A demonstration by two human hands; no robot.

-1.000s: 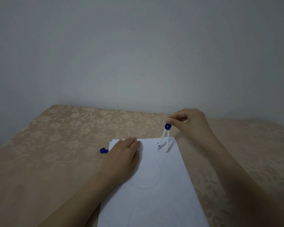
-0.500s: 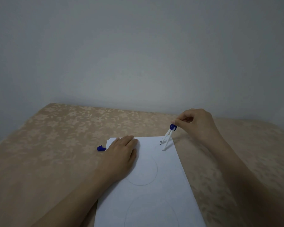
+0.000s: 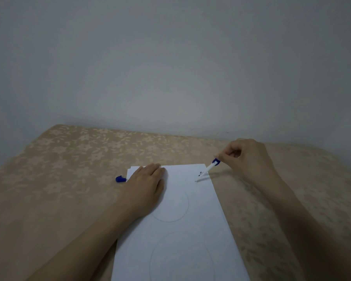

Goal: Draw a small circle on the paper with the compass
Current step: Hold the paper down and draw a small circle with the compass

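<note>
Your left hand (image 3: 145, 185) was flat on the paper (image 3: 182, 230), palm down and fingers held together, pinning the far left corner. Just off its outer side, a small blue cap (image 3: 120, 178) sat on the floral tablecloth (image 3: 69, 169), right beside the sheet's edge. Your right hand (image 3: 245, 157) was pinching the blue top of the compass (image 3: 208, 170) between thumb and fingertips, other fingers curled in. The compass leaned way over, its legs running down and away from that hand toward your left, tips on the paper's far right corner (legs looked nearly closed). Two faint pencil circles were already there, one partly under your left palm, a bigger one nearer you.
</note>
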